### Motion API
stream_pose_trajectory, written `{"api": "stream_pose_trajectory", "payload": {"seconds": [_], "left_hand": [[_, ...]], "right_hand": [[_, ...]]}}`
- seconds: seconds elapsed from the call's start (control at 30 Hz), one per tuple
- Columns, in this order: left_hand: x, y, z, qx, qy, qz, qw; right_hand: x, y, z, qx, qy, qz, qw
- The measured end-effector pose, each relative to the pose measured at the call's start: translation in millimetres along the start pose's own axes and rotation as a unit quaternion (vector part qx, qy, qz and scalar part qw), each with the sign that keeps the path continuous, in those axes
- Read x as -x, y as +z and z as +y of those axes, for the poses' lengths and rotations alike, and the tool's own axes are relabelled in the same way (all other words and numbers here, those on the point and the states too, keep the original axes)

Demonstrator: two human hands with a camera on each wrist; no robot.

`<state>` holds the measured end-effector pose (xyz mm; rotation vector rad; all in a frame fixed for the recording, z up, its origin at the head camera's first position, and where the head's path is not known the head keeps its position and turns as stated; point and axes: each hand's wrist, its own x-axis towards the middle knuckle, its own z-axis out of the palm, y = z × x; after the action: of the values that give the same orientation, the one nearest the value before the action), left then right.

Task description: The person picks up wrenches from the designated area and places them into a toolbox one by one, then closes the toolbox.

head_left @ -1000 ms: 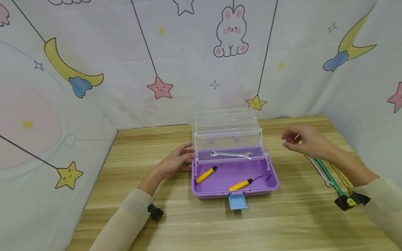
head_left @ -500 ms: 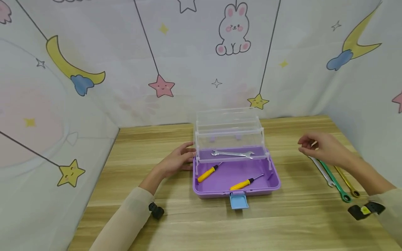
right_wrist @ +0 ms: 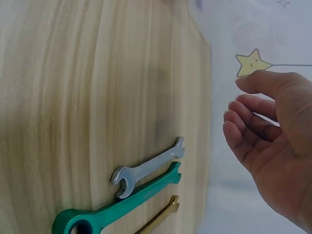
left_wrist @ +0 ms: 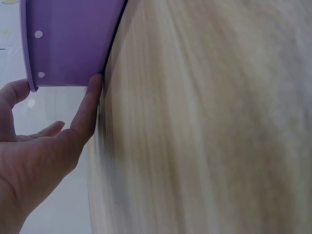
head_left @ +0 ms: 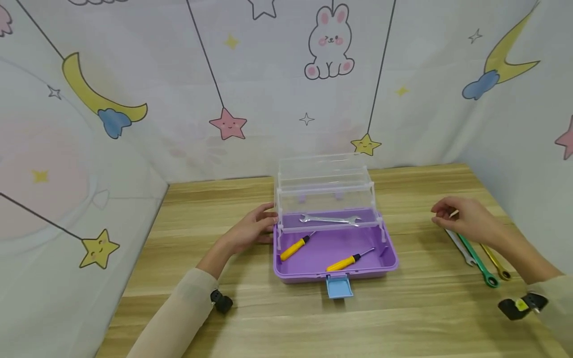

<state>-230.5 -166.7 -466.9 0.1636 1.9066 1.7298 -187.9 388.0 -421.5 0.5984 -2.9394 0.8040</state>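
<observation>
My left hand point(head_left: 250, 229) rests against the left side of a purple toolbox point(head_left: 333, 276). In the left wrist view its fingertips touch the box's end wall point(left_wrist: 73, 44), with a fingertip low by the table. A silver open-end wrench point(head_left: 330, 220) lies in a clear tray of the box. Two yellow screwdrivers, one at the left point(head_left: 293, 249) and one near the front point(head_left: 343, 263), lie in the bottom. Above the tools on the right hovers my right hand point(head_left: 470, 219), fingers loosely curled and holding nothing. Below it lie a silver wrench point(right_wrist: 148, 166), a green wrench point(right_wrist: 122, 207) and a gold wrench point(right_wrist: 161, 217).
The toolbox's clear upper trays and lid point(head_left: 324, 174) stand raised toward the back. A blue latch point(head_left: 339, 287) hangs at the box front. Behind the wooden table point(head_left: 277, 323) hangs a printed white curtain point(head_left: 268, 74).
My right hand has moved right, away from the toolbox and over the wrenches; more of the green and gold wrenches shows now. The left hand stays at the box.
</observation>
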Motion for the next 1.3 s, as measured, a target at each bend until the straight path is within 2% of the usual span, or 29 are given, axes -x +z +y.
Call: {"api": "stream_pose_trajectory", "payload": {"seconds": [0.3,0.57,0.93,1.3], "left_hand": [[-2.6,1.7,-1.7,0.008,0.008,-0.007,0.9999],[-1.0,1.4,-2.2,0.007,0.006,-0.003,1.0000],[0.7,1.2,-0.7,0.008,0.009,-0.002,0.9999],[0.0,-0.1,-1.4,0.004,0.006,-0.001,1.0000]], "right_hand": [[12,5.5,17,0.014,0.030,-0.014,0.999],[17,11.9,20,0.016,0.041,-0.014,0.999],[23,11.0,26,0.022,0.044,-0.021,0.999],[32,12.4,39,0.023,0.081,-0.045,0.995]]}}
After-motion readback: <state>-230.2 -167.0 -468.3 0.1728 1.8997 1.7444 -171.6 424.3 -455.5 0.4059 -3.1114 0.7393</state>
